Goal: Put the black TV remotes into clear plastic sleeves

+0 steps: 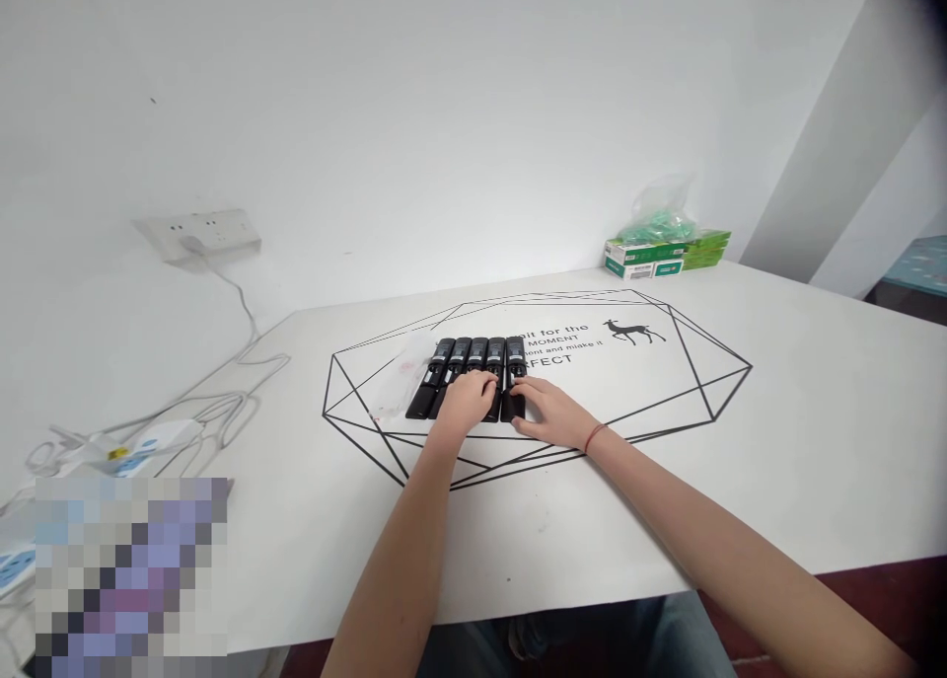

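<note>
Several black remote controls (478, 350) lie side by side in a row on the white table, their far ends showing what look like labels. My left hand (468, 400) rests over the middle of the row, fingers curled in and thumb close to the fingertips; what lies between them is hidden. At the right end, my right hand (547, 412) has its fingers and thumb closed on the rightmost remote control (516, 350), which sits slightly apart from its neighbour. A clear plastic bag (403, 380) lies flat against the row's left side.
Green-and-white boxes (640, 256) with a clear bag of green things (661, 219) stand at the back right. Cables and a power strip (152, 446) spread over the left side, below a wall socket (214, 234). A blurred patch (133, 579) covers the lower left. The table's front edge (562, 609) is near my lap.
</note>
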Demonstrator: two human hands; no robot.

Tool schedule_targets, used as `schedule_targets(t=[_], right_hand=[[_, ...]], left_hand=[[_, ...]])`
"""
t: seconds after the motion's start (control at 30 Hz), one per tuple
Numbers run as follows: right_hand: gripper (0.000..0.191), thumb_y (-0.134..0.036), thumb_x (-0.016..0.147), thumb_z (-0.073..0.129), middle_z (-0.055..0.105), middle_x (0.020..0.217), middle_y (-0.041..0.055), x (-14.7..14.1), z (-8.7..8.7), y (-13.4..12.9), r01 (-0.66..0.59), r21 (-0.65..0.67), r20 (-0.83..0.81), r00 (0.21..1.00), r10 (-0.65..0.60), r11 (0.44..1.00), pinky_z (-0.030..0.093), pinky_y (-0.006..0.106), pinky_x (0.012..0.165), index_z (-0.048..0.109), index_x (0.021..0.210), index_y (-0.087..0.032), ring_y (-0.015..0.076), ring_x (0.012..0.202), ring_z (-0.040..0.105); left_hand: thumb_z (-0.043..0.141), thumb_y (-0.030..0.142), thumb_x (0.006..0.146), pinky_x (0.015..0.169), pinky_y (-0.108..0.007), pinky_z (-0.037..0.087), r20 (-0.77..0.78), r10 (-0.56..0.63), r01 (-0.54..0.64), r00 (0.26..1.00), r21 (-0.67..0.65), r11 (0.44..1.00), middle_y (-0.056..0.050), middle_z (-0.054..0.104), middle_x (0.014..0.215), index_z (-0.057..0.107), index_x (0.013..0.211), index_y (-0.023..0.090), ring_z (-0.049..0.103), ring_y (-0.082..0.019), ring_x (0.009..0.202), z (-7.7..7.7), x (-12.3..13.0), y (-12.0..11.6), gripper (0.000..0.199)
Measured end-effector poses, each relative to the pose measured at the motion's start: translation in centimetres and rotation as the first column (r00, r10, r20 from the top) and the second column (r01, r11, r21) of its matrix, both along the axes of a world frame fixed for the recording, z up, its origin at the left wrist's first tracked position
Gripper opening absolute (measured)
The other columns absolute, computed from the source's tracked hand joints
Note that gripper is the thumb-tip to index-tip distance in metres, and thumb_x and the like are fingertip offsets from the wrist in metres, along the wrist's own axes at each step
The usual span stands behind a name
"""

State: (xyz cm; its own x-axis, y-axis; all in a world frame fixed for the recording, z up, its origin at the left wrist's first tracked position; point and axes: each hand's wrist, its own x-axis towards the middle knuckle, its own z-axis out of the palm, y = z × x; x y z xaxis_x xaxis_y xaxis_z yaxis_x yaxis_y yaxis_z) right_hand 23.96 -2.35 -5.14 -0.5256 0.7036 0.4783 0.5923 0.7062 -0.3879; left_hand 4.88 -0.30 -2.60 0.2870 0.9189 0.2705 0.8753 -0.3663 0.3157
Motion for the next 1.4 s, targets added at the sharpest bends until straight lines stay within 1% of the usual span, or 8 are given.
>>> schedule_targets(t=[0.13,0.23,0.43,0.53,0.7,0.93,1.13,1.4], right_hand=[[0.045,-0.037,0.076,0.06,0.053,0.126,0.0125,0.0,0.3,-0.2,0.004,-0.062,-0.054,0.999,-0.008,0.998,0.037,0.041,0.1,0.054,0.116,-0.017,0.0257,0.118,0.047],[0.045,-0.037,0.078,0.058,0.054,0.125,0.0101,0.2,0.5,-0.2,0.017,-0.113,-0.124,0.992,-0.031,0.993,0.038,0.04,0.1,0.052,0.118,-0.019,0.0237,0.116,0.049],[0.036,-0.033,0.082,0.051,0.058,0.116,0.0094,1.2,-0.2,0.7,0.163,-0.22,-0.218,0.953,-0.211,0.962,0.042,0.038,0.095,0.051,0.115,-0.018,0.0218,0.108,0.054],[0.03,-0.031,0.082,0.051,0.061,0.108,0.0085,1.5,-0.5,1.0,0.176,-0.25,-0.223,0.946,-0.233,0.952,0.045,0.036,0.09,0.054,0.109,-0.019,0.0203,0.1,0.057],[0.028,-0.027,0.08,0.052,0.063,0.103,0.0078,1.6,-0.4,0.9,0.165,-0.262,-0.22,0.949,-0.225,0.951,0.045,0.034,0.087,0.054,0.106,-0.019,0.0189,0.096,0.058],[0.023,-0.027,0.081,0.049,0.064,0.092,0.0055,1.7,0.1,0.5,0.176,-0.255,-0.139,0.966,-0.216,0.951,0.045,0.034,0.081,0.056,0.101,-0.019,0.0191,0.087,0.058],[0.025,-0.029,0.08,0.049,0.064,0.093,0.0057,1.6,0.2,0.4,0.172,-0.256,-0.137,0.968,-0.212,0.951,0.044,0.033,0.081,0.056,0.102,-0.019,0.0191,0.088,0.058],[0.029,-0.033,0.079,0.053,0.062,0.096,0.0062,1.3,-0.1,0.2,0.149,-0.176,-0.11,0.979,-0.17,0.973,0.042,0.035,0.086,0.056,0.104,-0.018,0.021,0.093,0.055]], left_hand=[[0.037,0.026,0.088,0.089,-0.027,0.042,0.009,-0.006,0.006,1.0,-0.003,1.0,-0.005,0.065,0.106,0.064,0.104,0.021,0.058,-0.017,0.099,0.0,-0.1,0.0,0.031],[0.037,0.025,0.088,0.089,-0.027,0.042,0.017,-0.006,0.006,1.0,-0.002,1.0,-0.005,0.065,0.106,0.064,0.104,0.02,0.058,-0.017,0.099,0.0,-0.1,0.0,0.031],[0.037,0.025,0.088,0.091,-0.026,0.041,0.043,-0.014,0.014,0.999,0.011,1.0,-0.004,0.065,0.107,0.064,0.104,0.02,0.058,-0.017,0.1,0.0,-0.1,0.1,0.031],[0.037,0.025,0.088,0.09,-0.026,0.041,0.046,-0.013,0.013,0.999,0.004,1.0,-0.004,0.065,0.107,0.064,0.104,0.021,0.058,-0.017,0.1,0.0,-0.1,0.0,0.031],[0.038,0.027,0.088,0.091,-0.026,0.041,0.031,0.007,-0.007,0.999,-0.015,1.0,-0.005,0.065,0.108,0.063,0.105,0.021,0.057,-0.017,0.1,0.0,0.0,-0.1,0.031],[0.038,0.029,0.088,0.091,-0.028,0.041,0.015,0.025,-0.025,1.0,-0.046,0.999,-0.005,0.064,0.109,0.063,0.106,0.022,0.057,-0.018,0.101,0.3,0.2,-0.3,0.031],[0.038,0.03,0.089,0.09,-0.028,0.042,0.024,0.011,-0.011,1.0,-0.038,0.999,-0.005,0.065,0.107,0.064,0.104,0.022,0.057,-0.018,0.101,0.3,0.1,-0.3,0.031],[0.037,0.03,0.089,0.088,-0.028,0.042,0.022,0.011,-0.01,1.0,-0.027,1.0,-0.005,0.065,0.105,0.064,0.104,0.022,0.058,-0.018,0.099,0.0,0.1,-0.1,0.031]])
